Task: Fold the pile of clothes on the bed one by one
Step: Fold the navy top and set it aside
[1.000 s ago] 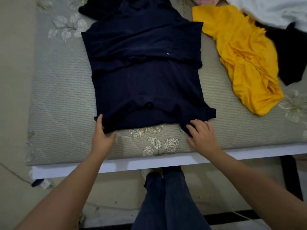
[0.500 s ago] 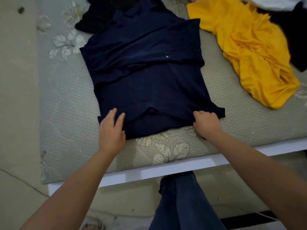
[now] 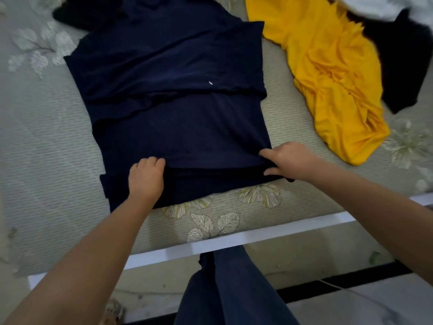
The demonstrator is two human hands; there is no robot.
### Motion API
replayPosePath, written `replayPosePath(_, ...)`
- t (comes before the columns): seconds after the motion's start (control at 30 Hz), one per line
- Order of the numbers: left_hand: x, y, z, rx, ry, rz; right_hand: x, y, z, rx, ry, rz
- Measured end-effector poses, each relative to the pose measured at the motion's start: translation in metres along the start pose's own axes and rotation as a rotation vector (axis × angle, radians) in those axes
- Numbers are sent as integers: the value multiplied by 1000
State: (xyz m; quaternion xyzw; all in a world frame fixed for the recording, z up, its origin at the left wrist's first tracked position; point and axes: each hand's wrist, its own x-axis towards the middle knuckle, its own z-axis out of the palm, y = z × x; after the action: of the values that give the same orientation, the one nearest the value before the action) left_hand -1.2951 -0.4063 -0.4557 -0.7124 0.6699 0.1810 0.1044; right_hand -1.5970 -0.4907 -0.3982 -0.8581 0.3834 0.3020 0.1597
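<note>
We see a dark navy cloth shirt (image 3: 178, 127) lying flat on the grey leaf-patterned bed (image 3: 46, 148). Our left hand (image 3: 145, 178) and right hand (image 3: 289, 160) both grip its near hem.

White bed frame (image 3: 269, 235), beige tiled floor (image 3: 293, 261)

We see a home bedroom: a bed (image 3: 269, 238) with a leaf-printed mattress cover (image 3: 46, 141), loose clothes (image 3: 328, 66) on it, tiled floor (image 3: 351, 308) below.
</note>
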Motion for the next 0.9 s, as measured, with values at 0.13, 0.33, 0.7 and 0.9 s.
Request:
replayPosePath(0.13,-2,-25,-24,-109,37,-69,18,12,-27,-57,158,-74)
replayPosePath(0.33,29,-41,-74,-255,291,-260,55,24,-74,-40,617,-154)
replayPosePath(0.7,139,-88,-175,-108,347,-237,129,71,-166,68,790,405)
replayPosePath(0.9,250,-103,-194,128,297,-195,216,108,-210,25,615,542)
